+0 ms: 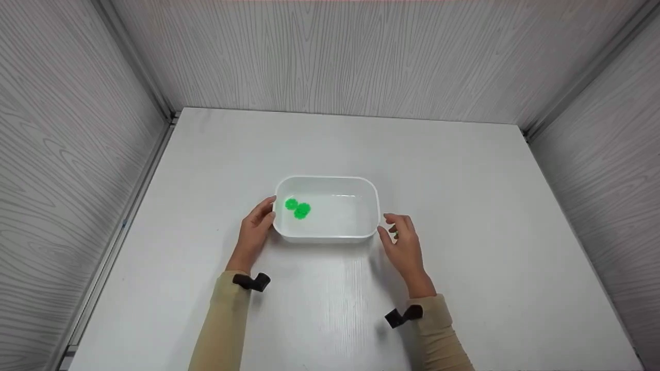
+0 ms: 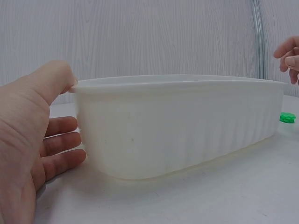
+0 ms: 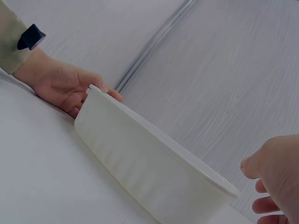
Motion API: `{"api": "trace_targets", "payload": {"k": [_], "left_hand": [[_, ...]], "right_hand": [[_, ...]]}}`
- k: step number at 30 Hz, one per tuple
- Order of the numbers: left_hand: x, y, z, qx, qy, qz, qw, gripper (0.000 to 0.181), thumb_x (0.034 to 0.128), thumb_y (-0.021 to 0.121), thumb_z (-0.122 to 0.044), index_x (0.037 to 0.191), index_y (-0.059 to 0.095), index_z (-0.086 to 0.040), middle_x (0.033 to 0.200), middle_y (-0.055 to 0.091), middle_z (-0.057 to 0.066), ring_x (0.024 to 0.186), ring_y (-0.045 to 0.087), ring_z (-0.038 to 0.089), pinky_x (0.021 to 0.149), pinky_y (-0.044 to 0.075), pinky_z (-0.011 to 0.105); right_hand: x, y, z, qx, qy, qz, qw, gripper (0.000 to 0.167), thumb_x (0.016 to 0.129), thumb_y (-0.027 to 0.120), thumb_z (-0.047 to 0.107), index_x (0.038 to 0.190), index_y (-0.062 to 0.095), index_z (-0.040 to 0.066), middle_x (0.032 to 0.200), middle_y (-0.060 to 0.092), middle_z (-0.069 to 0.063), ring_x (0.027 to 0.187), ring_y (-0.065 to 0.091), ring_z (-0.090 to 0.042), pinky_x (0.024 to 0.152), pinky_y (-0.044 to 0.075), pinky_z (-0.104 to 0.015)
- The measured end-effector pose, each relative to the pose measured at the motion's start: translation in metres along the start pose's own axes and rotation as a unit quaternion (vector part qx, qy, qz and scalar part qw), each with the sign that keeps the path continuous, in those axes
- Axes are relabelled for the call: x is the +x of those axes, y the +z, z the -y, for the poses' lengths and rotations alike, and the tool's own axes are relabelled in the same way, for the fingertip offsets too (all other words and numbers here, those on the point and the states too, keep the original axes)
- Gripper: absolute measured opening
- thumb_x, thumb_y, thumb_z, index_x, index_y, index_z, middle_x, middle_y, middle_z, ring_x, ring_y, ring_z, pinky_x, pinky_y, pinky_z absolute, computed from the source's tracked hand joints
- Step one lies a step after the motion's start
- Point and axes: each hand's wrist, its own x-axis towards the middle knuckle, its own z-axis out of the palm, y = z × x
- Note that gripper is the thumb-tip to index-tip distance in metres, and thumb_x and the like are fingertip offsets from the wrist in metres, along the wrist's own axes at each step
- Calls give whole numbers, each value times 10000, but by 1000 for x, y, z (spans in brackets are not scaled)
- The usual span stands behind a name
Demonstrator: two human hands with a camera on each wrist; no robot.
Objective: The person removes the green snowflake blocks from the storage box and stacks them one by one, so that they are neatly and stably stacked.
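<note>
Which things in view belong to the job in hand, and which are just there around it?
Likely part of the job:
White tub, held at one end by the left hand
Green pieces inside it
Loose green piece outside it, near the right hand

Just there:
White table
Wood-grain back wall
Black devices at the wrists

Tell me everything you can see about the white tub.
The white tub looks like plastic: rectangular, rounded corners, open top, projecting rim, faintly ribbed side. It stands upright on the table, green pieces inside near its left end. The left hand holds that end; the right hand is near the other, apparently not touching.
</note>
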Motion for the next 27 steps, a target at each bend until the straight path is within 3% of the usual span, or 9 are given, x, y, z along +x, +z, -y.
{"api": "trace_targets", "payload": {"k": [13, 24, 27], "left_hand": [[-1, 0, 3, 275, 130, -58, 9995, 439, 950, 545, -277, 1369, 477, -167, 1338, 480, 130, 1242, 431, 234, 968, 404, 277], [0, -2, 4, 260, 144, -54, 9995, 393, 956, 535, -232, 1348, 502, -233, 1313, 495, 139, 1216, 451, 244, 959, 411, 293], [0, 0, 4, 218, 241, -30, 9995, 410, 952, 544, -257, 1355, 494, -201, 1306, 500, 143, 1209, 460, 246, 951, 417, 284]], "right_hand": [[5, 10, 14, 124, -353, 157, 9992, 288, 852, 677, 89, 1123, 588, 51, 996, 550, -92, 799, 572, -287, 645, 480, -360], [11, 23, 23, 299, -502, 398, 9975, 276, 870, 659, 112, 1126, 587, 37, 995, 537, -89, 801, 559, -283, 654, 498, -360], [13, 27, 24, 201, -624, 396, 9971, 278, 871, 657, 111, 1131, 587, 42, 993, 539, -84, 801, 558, -280, 647, 496, -357]]}}
